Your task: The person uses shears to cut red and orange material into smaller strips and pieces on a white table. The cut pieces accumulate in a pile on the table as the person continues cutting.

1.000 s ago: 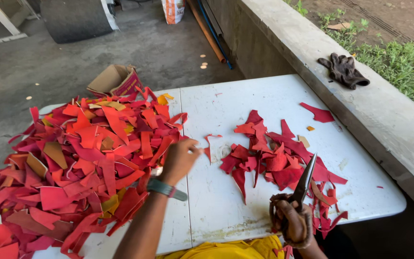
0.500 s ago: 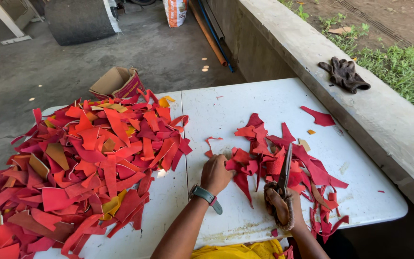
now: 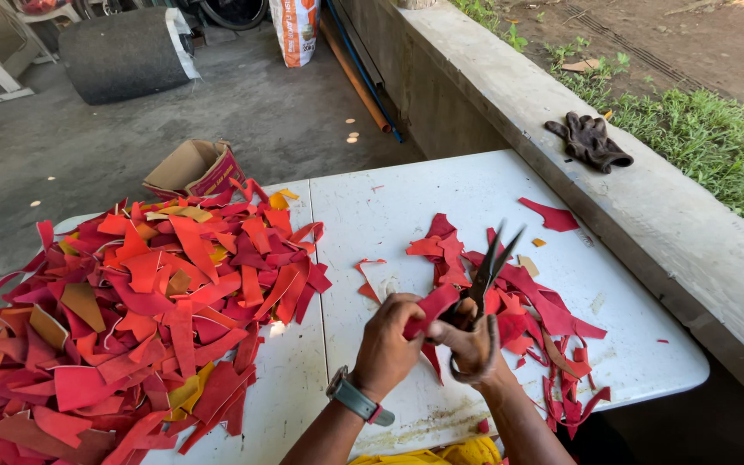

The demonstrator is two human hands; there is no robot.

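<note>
On a white folding table [image 3: 475, 185] strewn with red scraps, the left hand [image 3: 389, 340] pinches a red strip [image 3: 430, 308] (held above the smaller scrap pile [image 3: 527, 301]) while the right hand [image 3: 474, 344] grips open-bladed scissors [image 3: 486, 274] beside it.

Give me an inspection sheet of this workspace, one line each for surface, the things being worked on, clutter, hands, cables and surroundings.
Surface: white folding table, stained near the front edge.
Job's things: red scrap piece held in the left hand; scissors in the right hand, blades open and pointing up.
Clutter: large pile of red and orange scraps on the left; smaller red pile on the right.
Hands: both bare; watch on the left wrist.
Cables: nothing seen.
Surroundings: cardboard box behind the table, dark gloves on the concrete ledge, grass beyond.
</note>
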